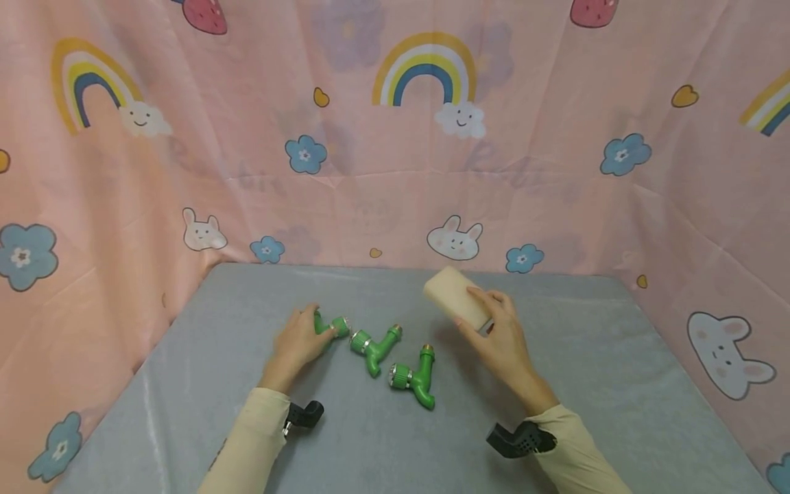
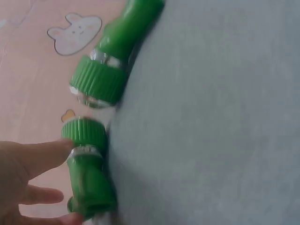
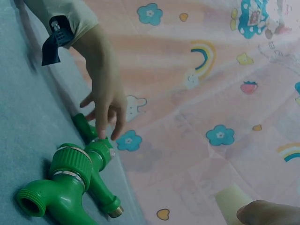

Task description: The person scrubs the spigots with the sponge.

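Three green taps with ribbed knobs lie in a slanting row on the grey tabletop: a left tap [image 2: 89, 183], a middle tap [image 1: 375, 350] and a right tap [image 1: 421, 377]. My left hand [image 1: 300, 337] is over the left tap, its straight, spread fingers [image 2: 42, 157] touching it around the knob collar and lower body. The tap's far part is hidden by the hand in the head view. Off to the right, my right hand [image 1: 501, 343] pinches a pale yellow rectangular sponge [image 1: 455, 296] between thumb and fingers, tilted above the table's back part.
The grey-covered table [image 1: 586, 357] narrows toward its back edge. A pink patterned curtain [image 1: 382, 192] hangs behind it and along both sides. Black wrist mounts, left [image 1: 305, 414] and right [image 1: 520, 439], stick out from the cream sleeves.
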`<state>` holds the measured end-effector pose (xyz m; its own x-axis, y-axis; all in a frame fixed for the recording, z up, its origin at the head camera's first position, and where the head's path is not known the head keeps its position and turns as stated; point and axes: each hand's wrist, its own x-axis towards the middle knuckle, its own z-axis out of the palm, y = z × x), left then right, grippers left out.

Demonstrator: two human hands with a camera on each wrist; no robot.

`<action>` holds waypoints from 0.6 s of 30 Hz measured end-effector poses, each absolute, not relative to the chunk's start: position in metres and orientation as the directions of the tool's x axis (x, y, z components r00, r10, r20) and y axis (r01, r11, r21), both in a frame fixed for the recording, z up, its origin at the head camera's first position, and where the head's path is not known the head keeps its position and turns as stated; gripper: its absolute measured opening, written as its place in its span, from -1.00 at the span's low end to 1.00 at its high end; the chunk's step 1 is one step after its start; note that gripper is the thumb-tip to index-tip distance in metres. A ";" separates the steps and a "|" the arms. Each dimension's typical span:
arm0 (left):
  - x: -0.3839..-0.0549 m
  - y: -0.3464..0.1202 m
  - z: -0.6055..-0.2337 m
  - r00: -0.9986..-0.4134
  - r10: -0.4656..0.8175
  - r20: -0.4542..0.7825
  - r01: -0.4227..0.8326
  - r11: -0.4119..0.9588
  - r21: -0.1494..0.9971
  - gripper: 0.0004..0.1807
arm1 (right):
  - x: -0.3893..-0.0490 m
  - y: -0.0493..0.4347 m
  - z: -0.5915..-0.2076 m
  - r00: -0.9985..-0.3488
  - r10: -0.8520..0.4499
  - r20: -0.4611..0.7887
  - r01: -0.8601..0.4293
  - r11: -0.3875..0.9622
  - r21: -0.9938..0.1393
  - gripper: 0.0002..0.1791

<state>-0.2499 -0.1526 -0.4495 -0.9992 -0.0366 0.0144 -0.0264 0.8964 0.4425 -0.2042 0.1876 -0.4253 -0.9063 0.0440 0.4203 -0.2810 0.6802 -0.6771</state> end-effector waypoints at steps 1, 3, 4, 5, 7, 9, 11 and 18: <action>-0.250 -0.154 -0.449 -0.999 -0.042 -0.001 -0.039 0.901 0.432 -0.19 | -0.204 0.187 -0.425 -0.908 0.044 0.417 -0.279 0.680 -0.678 -0.33; -0.250 -0.156 -0.448 -0.998 -0.053 -0.025 -0.058 0.906 0.419 -0.16 | -0.204 0.187 -0.425 -0.908 0.043 0.416 -0.279 0.679 -0.679 -0.33; -0.250 -0.156 -0.448 -0.998 -0.057 -0.034 -0.066 0.905 0.421 -0.16 | -0.204 0.187 -0.425 -0.908 0.043 0.418 -0.280 0.678 -0.679 -0.33; -0.249 -0.157 -0.447 -0.997 -0.061 -0.040 -0.072 0.903 0.424 -0.16 | -0.204 0.187 -0.425 -0.907 0.043 0.418 -0.280 0.679 -0.678 -0.33; -0.249 -0.158 -0.446 -0.996 -0.070 -0.049 -0.085 0.903 0.422 -0.25 | -0.204 0.187 -0.425 -0.904 0.041 0.426 -0.286 0.681 -0.674 -0.33; -0.249 -0.158 -0.446 -0.995 -0.076 -0.058 -0.093 0.902 0.421 -0.40 | -0.204 0.187 -0.425 -0.900 0.038 0.434 -0.293 0.683 -0.669 -0.34; -0.248 -0.159 -0.445 -0.995 -0.078 -0.065 -0.098 0.904 0.416 -0.52 | -0.205 0.187 -0.426 -0.897 0.037 0.439 -0.297 0.685 -0.665 -0.34; -0.248 -0.160 -0.444 -0.993 -0.070 -0.090 -0.100 0.913 0.396 -0.64 | -0.205 0.187 -0.429 -0.895 0.033 0.445 -0.306 0.680 -0.666 -0.34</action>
<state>-0.2483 -0.1604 -0.4436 -0.9935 -0.0704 -0.0895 -0.1003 0.9128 0.3959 -0.2049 0.1871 -0.4288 -0.8951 0.0330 0.4447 -0.3058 0.6804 -0.6660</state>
